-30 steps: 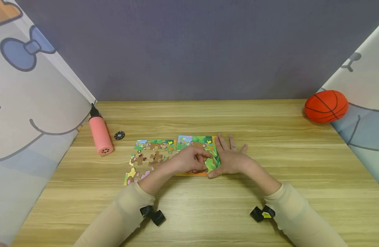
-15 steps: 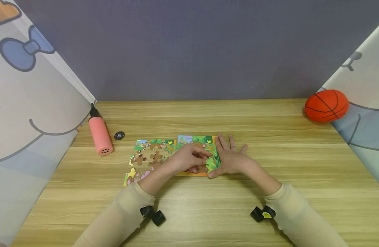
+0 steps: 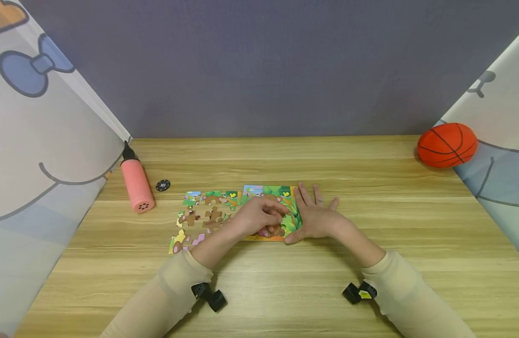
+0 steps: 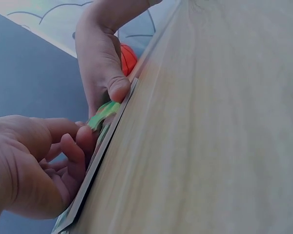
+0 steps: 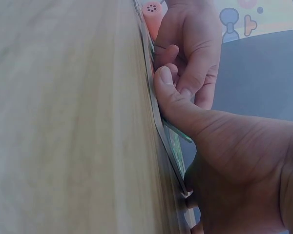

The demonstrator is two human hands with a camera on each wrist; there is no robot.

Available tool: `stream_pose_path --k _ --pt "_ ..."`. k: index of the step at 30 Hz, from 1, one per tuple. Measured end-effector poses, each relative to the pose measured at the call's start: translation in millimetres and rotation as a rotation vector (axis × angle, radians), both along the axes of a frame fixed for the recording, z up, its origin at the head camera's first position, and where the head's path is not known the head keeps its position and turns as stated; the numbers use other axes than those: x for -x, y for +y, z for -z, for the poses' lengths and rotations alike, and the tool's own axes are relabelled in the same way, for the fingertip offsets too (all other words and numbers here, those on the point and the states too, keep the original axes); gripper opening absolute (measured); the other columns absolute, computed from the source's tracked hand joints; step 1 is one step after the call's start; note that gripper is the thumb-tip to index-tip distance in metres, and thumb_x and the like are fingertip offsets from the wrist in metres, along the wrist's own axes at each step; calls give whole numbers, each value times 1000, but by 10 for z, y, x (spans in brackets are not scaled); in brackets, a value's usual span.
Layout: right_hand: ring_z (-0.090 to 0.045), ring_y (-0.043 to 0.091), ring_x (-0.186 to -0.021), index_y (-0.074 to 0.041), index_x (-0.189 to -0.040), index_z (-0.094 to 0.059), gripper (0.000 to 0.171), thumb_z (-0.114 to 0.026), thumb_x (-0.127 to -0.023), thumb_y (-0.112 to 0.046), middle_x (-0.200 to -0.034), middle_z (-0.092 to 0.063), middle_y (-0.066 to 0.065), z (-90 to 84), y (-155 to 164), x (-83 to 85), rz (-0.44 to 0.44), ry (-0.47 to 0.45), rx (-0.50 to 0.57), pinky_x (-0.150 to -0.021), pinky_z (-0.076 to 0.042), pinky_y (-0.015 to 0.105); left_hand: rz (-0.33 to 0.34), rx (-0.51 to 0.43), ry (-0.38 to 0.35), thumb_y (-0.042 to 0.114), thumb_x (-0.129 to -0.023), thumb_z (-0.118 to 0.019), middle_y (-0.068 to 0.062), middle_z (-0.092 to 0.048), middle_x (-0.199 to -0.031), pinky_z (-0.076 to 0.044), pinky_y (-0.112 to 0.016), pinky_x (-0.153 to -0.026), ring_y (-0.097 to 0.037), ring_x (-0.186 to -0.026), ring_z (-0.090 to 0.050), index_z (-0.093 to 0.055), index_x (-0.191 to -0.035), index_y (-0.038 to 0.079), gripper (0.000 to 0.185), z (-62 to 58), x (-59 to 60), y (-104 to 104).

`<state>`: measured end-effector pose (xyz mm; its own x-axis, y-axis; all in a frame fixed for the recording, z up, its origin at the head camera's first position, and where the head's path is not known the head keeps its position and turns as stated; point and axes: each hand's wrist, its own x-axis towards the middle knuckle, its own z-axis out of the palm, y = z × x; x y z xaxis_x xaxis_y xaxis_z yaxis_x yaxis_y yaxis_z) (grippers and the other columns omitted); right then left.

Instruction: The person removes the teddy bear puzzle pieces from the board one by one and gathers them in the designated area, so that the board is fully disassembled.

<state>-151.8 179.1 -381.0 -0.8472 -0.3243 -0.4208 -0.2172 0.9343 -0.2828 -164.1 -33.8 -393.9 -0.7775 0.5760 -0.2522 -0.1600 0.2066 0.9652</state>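
A puzzle board [image 3: 254, 188] with a bright animal picture lies mid-table. My left hand [image 3: 259, 217] is over its middle, fingers bent, and pinches the edge of a green puzzle piece [image 4: 103, 116] that stands tilted up from the board in the left wrist view. My right hand [image 3: 314, 218] rests along the board's right edge with fingers spread. Its thumb [image 5: 168, 90] lies at the near right corner. Part of the board's picture is hidden under my left hand.
Several loose puzzle pieces [image 3: 213, 216] are laid out left of the board, partly behind my left forearm. A pink hand pump [image 3: 137, 185] and a black round chip [image 3: 163, 185] lie farther left. A red basketball-patterned ball [image 3: 447, 145] sits at the back right.
My left hand's fingers have shifted slightly over the board, the lower ones drawing in. The right hand stays in place at the edge.
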Motion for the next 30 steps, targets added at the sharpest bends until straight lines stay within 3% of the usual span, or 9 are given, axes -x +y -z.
stream_pose_path --k 6,10,12,16,20,30 --pt "17 51 -146 -2 -160 7 145 -72 -67 -81 -166 17 16 5 -3 2 -1 4 -1 -93 5 89 -62 18 -16 0 -97 -63 -13 -66 -80 -41 -23 -41 -14 -44 -51 -73 -118 7 24 -20 13 -47" --pt "16 52 -146 -2 -160 7 146 -72 -66 -81 -166 17 16 -5 -8 0 -2 9 -1 -93 5 89 -71 18 18 2 -97 -64 -12 -64 -73 -36 -25 -39 -15 -43 -52 -73 -120 8 25 -35 38 -130" --pt "16 52 -146 -2 -160 6 146 -73 -66 -81 -165 17 16 -10 -10 0 0 6 0 -93 5 89 -69 0 25 2 -97 -63 -13 -64 -73 -40 -26 -41 -17 -45 -53 -72 -122 6 27 -38 50 -180" --pt "16 51 -146 -2 -160 7 147 -73 -65 -81 -166 17 16 -12 -8 -1 4 4 0 -93 6 89 -88 1 20 2 -97 -64 -17 -65 -81 -48 -28 -47 -19 -54 -57 -71 -123 5 27 -37 52 -287" --pt "17 51 -146 -2 -160 7 147 -73 -65 -81 -166 17 16 -9 -6 -1 5 5 -4 -93 5 89 -124 40 11 4 -97 -66 -17 -67 -91 -48 -27 -53 -19 -62 -61 -71 -123 5 27 -41 26 -389" --pt "18 50 -146 -3 -160 8 145 -74 -67 -79 -166 19 15 -25 -16 -1 5 -5 5 -93 7 88 -122 87 27 5 -97 -67 -12 -70 -101 -48 -25 -53 -21 -67 -62 -73 -122 11 26 -42 -47 -612"
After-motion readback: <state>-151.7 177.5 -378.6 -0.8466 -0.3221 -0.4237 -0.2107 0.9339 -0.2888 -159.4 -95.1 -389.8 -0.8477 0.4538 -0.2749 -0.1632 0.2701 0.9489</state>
